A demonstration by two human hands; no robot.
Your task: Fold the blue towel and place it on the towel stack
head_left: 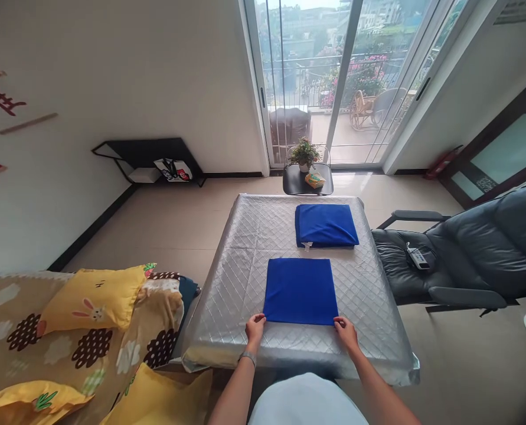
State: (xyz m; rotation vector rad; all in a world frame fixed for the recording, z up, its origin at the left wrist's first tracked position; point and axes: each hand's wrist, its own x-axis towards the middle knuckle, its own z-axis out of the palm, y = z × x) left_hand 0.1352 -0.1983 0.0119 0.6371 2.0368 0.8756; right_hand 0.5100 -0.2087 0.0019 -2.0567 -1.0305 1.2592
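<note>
A blue cloth (300,291), folded into a flat rectangle, lies on the silver quilted table cover (227,283) in front of me. My left hand (255,330) pinches its near left corner. At the near right corner, my right hand (346,332) grips the cloth between thumb and fingers. Both corners rest at about table height. Farther back and slightly right sits a thicker stack of folded blue cloth (327,225), with a small white tag at its near edge. Neither hand touches that stack.
Beyond the table stands a black chair (293,180) bearing a potted plant (304,154) and a tissue pack (314,180). A dark padded armchair (404,260) with a phone-like device (417,257) is at the right. On the left are a patterned sofa (63,354) and yellow cushions (90,298).
</note>
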